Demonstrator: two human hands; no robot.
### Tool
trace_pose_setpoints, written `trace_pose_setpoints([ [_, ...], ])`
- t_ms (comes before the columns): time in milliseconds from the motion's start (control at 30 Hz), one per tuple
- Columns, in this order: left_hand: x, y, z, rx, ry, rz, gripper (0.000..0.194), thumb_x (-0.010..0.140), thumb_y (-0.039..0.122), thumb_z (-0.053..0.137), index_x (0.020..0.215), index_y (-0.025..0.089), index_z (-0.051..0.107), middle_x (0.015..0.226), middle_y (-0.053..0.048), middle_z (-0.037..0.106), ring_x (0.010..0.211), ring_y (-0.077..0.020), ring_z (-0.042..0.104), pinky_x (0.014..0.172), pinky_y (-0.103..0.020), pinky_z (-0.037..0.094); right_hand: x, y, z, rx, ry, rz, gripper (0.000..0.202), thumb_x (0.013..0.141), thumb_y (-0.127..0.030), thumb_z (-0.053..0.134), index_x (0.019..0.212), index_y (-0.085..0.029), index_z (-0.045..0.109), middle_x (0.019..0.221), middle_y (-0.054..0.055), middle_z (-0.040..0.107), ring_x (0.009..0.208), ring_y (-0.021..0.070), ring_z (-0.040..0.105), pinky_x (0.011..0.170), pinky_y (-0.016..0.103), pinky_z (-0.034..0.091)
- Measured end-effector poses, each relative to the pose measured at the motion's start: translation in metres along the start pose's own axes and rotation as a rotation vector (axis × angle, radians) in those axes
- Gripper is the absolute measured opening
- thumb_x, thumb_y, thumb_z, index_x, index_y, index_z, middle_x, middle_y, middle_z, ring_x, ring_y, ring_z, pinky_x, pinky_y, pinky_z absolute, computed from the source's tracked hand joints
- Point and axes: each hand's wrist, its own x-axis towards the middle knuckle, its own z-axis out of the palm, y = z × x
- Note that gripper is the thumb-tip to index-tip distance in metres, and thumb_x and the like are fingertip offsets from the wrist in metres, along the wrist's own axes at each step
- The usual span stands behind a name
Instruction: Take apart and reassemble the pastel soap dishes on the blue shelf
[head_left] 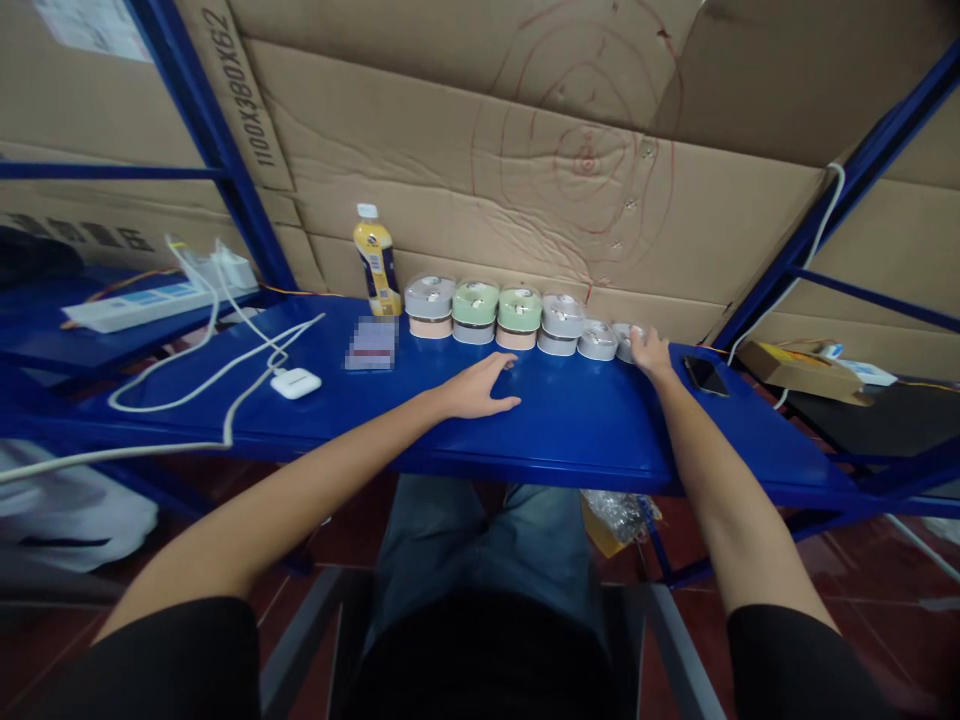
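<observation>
A row of small round containers with clear tops stands along the back of the blue table (570,430). On the left are stacks two high: a grey one over pink (430,298), a green one over grey (475,302), a green one over pink (519,310) and grey over grey (562,318). Single grey containers follow, one (598,341) beside the last stack and another (624,343) at the right end. My right hand (651,352) has its fingers wrapped on that end container. My left hand (484,388) rests on or just above the table, fingers apart, holding nothing.
A yellow drink bottle (377,262) stands left of the row, near a blurred card (371,343). Further left lie a white earphone case (296,383) and white cables (225,375). A phone (705,375) lies right of my right hand. Cardboard (420,120) closes the back.
</observation>
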Motion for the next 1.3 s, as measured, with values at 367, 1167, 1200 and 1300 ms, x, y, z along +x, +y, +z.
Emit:
trace_pose_setpoints([
  [367, 0.0, 0.0, -0.002, 0.028, -0.011, 0.021, 0.077, 0.095, 0.06, 0.067, 0.154, 0.013, 0.052, 0.155, -0.024, 0.06, 0.145, -0.0404, 0.063, 0.125, -0.055, 0.05, -0.04, -0.027, 0.009, -0.36, 0.06, -0.733, 0.069, 0.098, -0.031, 0.054, 0.164, -0.012, 0.048, 0.179, 0.024, 0.039, 0.164, 0.043, 0.037, 0.129, 0.062, 0.037],
  [1167, 0.003, -0.007, 0.001, -0.238, 0.092, 0.025, 0.133, 0.062, 0.068, 0.1, 0.167, 0.019, 0.034, 0.158, -0.026, 0.059, 0.146, -0.0449, 0.062, 0.124, -0.065, 0.049, -0.155, -0.077, -0.022, -0.037, -0.332, -0.945, 0.098, 0.088, -0.074, 0.078, 0.163, -0.017, 0.049, 0.157, 0.025, 0.062, 0.143, 0.0467, 0.062, 0.116, 0.06, 0.054],
  [1200, 0.004, -0.007, 0.001, -0.247, 0.086, 0.045, 0.134, 0.061, 0.067, 0.101, 0.168, 0.02, 0.034, 0.158, -0.026, 0.059, 0.147, -0.0453, 0.061, 0.124, -0.065, 0.048, -0.161, -0.083, -0.016, 0.003, -0.325, -1.0, 0.101, 0.086, -0.075, 0.08, 0.165, -0.019, 0.048, 0.158, 0.024, 0.061, 0.143, 0.0477, 0.061, 0.116, 0.063, 0.053],
  [1300, 0.003, -0.006, 0.0, -0.236, 0.066, 0.077, 0.134, 0.06, 0.066, 0.102, 0.167, 0.021, 0.035, 0.16, -0.024, 0.06, 0.148, -0.0463, 0.06, 0.125, -0.065, 0.048, -0.173, -0.099, -0.002, 0.06, -0.332, -1.077, 0.098, 0.085, -0.073, 0.083, 0.164, -0.023, 0.051, 0.151, 0.022, 0.066, 0.136, 0.047, 0.066, 0.111, 0.065, 0.056],
])
